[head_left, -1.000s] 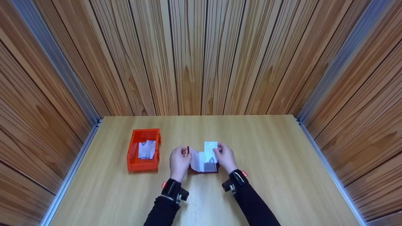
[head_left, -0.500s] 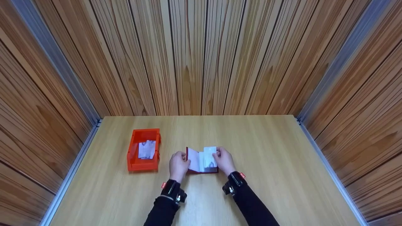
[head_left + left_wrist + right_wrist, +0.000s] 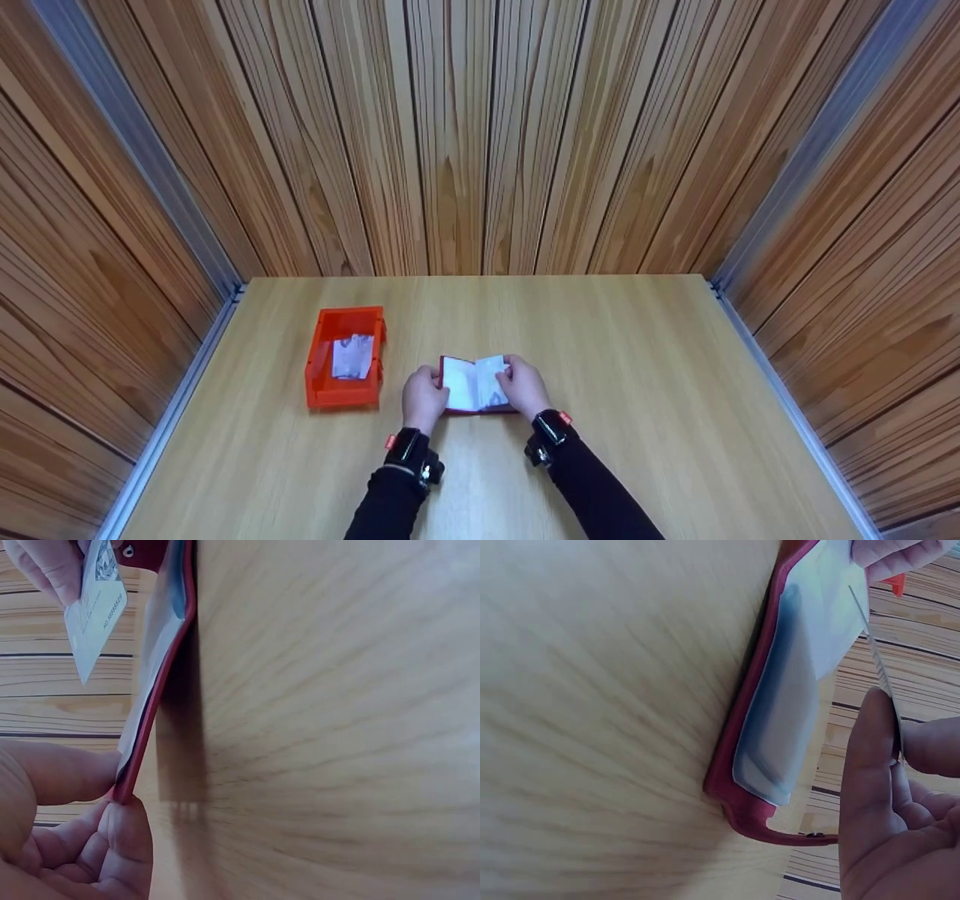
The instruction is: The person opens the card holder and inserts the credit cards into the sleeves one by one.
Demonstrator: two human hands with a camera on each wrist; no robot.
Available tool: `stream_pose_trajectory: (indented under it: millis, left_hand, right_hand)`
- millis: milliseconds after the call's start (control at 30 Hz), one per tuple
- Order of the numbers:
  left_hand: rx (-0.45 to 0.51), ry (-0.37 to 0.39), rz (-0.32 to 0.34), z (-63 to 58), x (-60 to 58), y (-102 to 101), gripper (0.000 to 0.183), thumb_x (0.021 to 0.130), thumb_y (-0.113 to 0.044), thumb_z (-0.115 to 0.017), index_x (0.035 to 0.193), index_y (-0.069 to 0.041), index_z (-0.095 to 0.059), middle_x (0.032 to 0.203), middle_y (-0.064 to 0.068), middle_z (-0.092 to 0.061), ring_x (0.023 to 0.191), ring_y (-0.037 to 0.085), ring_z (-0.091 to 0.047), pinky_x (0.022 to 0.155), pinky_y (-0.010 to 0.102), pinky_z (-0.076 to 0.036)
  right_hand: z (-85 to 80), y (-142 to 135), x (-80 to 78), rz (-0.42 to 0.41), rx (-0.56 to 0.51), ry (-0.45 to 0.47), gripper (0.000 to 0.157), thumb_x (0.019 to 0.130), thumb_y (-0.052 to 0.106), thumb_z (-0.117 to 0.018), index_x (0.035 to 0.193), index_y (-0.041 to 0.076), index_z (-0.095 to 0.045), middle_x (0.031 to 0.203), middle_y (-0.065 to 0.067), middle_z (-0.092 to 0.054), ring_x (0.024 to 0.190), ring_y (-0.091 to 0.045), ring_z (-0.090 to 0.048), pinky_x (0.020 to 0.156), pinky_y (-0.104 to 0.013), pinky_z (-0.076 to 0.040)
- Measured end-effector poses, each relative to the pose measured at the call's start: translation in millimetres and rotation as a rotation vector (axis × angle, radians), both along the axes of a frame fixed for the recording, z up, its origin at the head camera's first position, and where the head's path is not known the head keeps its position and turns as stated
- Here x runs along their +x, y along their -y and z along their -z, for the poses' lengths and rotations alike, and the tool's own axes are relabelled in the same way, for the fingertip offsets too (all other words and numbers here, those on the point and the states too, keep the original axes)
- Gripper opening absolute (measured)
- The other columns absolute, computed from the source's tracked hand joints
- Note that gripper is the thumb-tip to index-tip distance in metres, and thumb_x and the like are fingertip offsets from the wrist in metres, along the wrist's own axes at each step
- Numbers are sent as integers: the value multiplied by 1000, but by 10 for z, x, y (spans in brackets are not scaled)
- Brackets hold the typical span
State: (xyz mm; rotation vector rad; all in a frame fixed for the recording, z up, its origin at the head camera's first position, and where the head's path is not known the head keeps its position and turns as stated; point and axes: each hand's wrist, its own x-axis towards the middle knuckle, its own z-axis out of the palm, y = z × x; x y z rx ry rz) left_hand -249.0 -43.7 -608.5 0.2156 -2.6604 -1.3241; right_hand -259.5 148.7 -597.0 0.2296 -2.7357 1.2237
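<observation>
In the head view a red card holder (image 3: 459, 385) lies spread open on the table, with pale sleeve pages inside. My left hand (image 3: 424, 396) pinches its left cover edge between thumb and fingers; the left wrist view shows this red edge (image 3: 144, 736) raised off the tabletop. My right hand (image 3: 526, 387) pinches a white printed card (image 3: 97, 609) by its edge. That card is tilted above the right-hand page and apart from it in the right wrist view. A clear plastic sleeve (image 3: 776, 705) and a strap with a snap (image 3: 799, 838) show there too.
An orange-red bin (image 3: 321, 391) stands on the table to the left of my hands, with a pale printed paper or card (image 3: 352, 357) in it. Wood-plank walls (image 3: 450, 150) rise behind and on both sides of the table (image 3: 622, 375).
My right hand has come down and to the left with the card, which now tilts over the holder instead of standing above its top edge. The left hand has lowered the left cover slightly.
</observation>
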Motion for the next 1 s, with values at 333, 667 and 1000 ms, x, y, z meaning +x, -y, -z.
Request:
stream_pose_trajectory:
  millis: [333, 667, 1000]
  left_hand:
    - [-11, 1, -19, 34, -2, 9, 20, 74, 4, -71, 93, 4, -66, 80, 10, -65, 79, 29, -62, 75, 44, -50]
    - [-28, -45, -24, 88, -2, 7, 17, 71, 6, -68, 87, 4, -64, 74, 10, -62, 74, 30, -60, 71, 45, -49]
    - [-28, -48, -24, 120, -3, 7, 14, 71, 7, -68, 83, 3, -63, 72, 8, -60, 71, 29, -58, 68, 44, -48]
  right_hand:
    - [30, 90, -36, 6, 84, -13, 26, 87, 2, -66, 110, -10, -61, 79, -6, -59, 73, -24, -59, 72, -41, -50]
    - [25, 113, -83, 28, 87, 35, 28, 88, 3, -65, 112, -10, -61, 77, -5, -59, 70, -21, -57, 68, -38, -50]
    - [56, 117, -106, 26, 106, 44, 26, 87, 3, -67, 109, -10, -62, 81, -10, -64, 74, -25, -61, 71, -40, -51]
